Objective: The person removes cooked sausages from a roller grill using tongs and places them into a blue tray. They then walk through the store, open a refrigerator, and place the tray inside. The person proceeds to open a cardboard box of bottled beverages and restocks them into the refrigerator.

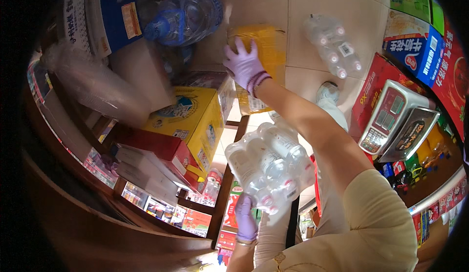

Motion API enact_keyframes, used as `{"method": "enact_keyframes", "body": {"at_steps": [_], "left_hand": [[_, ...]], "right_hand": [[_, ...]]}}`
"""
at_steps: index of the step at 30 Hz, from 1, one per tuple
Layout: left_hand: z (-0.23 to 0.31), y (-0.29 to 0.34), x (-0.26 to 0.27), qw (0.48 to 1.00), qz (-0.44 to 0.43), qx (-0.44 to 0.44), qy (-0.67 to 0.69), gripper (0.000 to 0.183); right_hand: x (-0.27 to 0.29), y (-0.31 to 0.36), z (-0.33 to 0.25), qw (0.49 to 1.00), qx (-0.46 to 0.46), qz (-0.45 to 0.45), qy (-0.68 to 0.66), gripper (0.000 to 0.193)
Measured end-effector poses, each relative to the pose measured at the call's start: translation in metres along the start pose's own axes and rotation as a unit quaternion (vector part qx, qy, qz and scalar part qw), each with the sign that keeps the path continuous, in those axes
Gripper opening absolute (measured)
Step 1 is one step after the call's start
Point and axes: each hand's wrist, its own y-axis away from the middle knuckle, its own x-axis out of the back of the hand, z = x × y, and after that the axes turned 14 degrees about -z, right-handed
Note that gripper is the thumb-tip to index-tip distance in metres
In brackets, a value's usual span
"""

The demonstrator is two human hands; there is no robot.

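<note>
My left hand (246, 219), in a purple glove, grips the lower end of a shrink-wrapped pack of clear bottles (264, 154). The pack is tilted, its pale caps toward me. My right hand (244, 64), also gloved in purple, reaches far forward. Its fingers are spread over the left side of a yellow taped box (267, 52) on the tiled floor. Beyond my right forearm a second wrapped bottle pack (333, 44) lies on the floor.
Left of the yellow box are a large blue-capped water jug (188, 20), a yellow carton (188, 118) and a wrapped clear bundle (93, 81). At the right, a weighing scale (391, 118) stands by red cartons (369, 86). My shoe (328, 92) is near the second pack.
</note>
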Motion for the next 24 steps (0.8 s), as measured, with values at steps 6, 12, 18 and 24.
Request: {"method": "enact_keyframes", "body": {"at_steps": [6, 12, 18, 24], "left_hand": [[0.058, 0.028, -0.011, 0.999, -0.041, -0.028, 0.019, 0.044], [0.095, -0.028, -0.062, 0.989, 0.035, -0.087, 0.117, 0.045], [0.128, -0.188, -0.100, 0.983, -0.064, -0.150, 0.083, 0.051], [0.146, -0.314, -0.002, 0.959, -0.175, -0.165, 0.152, 0.042]], "right_hand": [[0.001, 0.102, 0.051, 0.996, -0.020, 0.048, -0.074, 0.031], [-0.042, 0.167, 0.102, 0.983, -0.059, 0.103, -0.140, 0.022], [-0.076, 0.206, 0.149, 0.981, -0.074, 0.047, -0.173, 0.025], [-0.032, 0.162, 0.096, 0.883, -0.170, 0.189, -0.394, 0.044]]}}
